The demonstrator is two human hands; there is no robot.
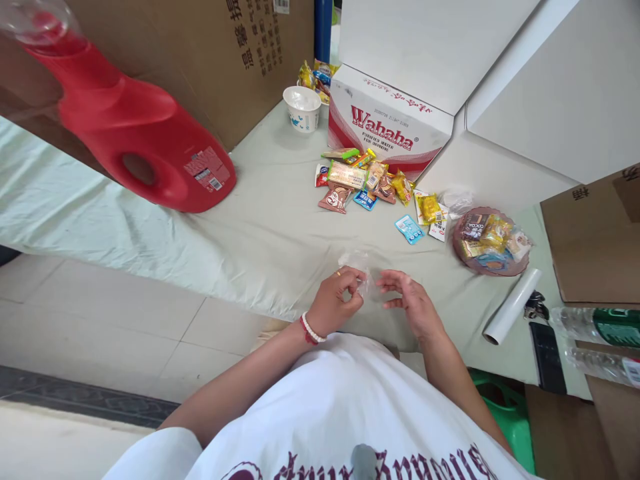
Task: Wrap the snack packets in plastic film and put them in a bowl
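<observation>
A thin clear plastic bag [357,259] hangs crumpled over the cloth near the table's front edge. My left hand [334,301], wearing a ring and a beaded bracelet, is closed in a pinch on the bag. To its right, my right hand [414,301] is open, fingers spread and pointing toward the bag; whether they touch it is hard to see. Beyond the hands lie several wrapped snacks [347,175] in a pile, with a light-blue sachet [409,229] closer to me. A pinkish bowl [493,270] holding more packets stands right of my right hand.
A Wahaba-style white carton lettered "Wahaha" [385,123] stands behind the snacks, beside a paper cup [303,110]. Far left is a large red bottle [150,143]. On the right lie a white roll [513,307], a black phone [547,358] and plastic bottles [613,327].
</observation>
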